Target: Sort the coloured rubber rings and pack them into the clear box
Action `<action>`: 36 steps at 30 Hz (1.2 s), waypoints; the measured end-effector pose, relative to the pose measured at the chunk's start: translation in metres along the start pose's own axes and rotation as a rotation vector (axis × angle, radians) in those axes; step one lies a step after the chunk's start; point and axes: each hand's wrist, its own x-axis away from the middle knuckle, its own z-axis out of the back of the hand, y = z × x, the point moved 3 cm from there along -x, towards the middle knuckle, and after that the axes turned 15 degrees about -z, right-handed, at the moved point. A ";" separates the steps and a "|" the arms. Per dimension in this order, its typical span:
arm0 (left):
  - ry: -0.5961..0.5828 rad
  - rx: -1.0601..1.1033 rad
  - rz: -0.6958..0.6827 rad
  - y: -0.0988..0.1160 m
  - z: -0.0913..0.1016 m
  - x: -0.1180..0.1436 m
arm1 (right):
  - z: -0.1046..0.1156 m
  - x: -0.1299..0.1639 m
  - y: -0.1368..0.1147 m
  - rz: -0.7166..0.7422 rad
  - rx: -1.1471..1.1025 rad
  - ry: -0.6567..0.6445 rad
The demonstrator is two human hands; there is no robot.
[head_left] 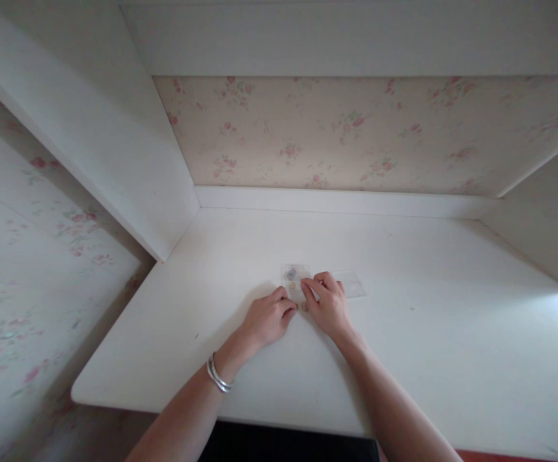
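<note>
A small clear plastic bag (295, 277) with a few small round items inside lies on the white desk (428, 308). My left hand (267, 317), with a silver bracelet on its wrist, pinches the bag's near edge with curled fingers. My right hand (328, 303) rests beside it, fingertips pressing the bag's right side. A second clear flat plastic piece (353, 283) lies just right of my right hand, partly hidden by it.
The desk sits in a white alcove with side panels left (115, 147) and right (548, 218). Floral wallpaper (356, 135) covers the back wall. A white ledge (337, 200) runs along the back of the desk. The desk's front edge is near my forearms.
</note>
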 end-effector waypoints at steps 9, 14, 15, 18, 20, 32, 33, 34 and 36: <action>0.125 0.265 0.052 -0.009 -0.001 -0.001 | 0.006 0.005 0.011 0.022 -0.050 0.030; 0.197 0.446 0.158 -0.021 0.002 -0.004 | 0.009 0.008 0.014 0.062 -0.057 0.001; 0.203 0.450 0.181 -0.022 0.004 -0.004 | 0.010 0.009 0.013 0.075 -0.054 -0.019; 0.243 0.446 0.225 -0.024 0.009 -0.005 | 0.012 0.012 0.005 0.139 -0.008 -0.116; 0.286 0.444 0.229 -0.023 0.012 -0.006 | 0.012 0.016 -0.001 0.192 0.041 -0.197; 0.354 0.345 0.155 -0.030 -0.003 -0.023 | 0.009 0.023 -0.013 0.255 0.150 -0.306; 0.356 0.351 0.149 -0.030 -0.003 -0.022 | 0.009 0.023 -0.013 0.258 0.153 -0.305; 0.362 0.356 0.148 -0.030 -0.003 -0.022 | 0.009 0.023 -0.013 0.258 0.155 -0.304; 0.384 0.357 0.149 -0.030 -0.001 -0.019 | 0.009 0.023 -0.013 0.256 0.151 -0.304</action>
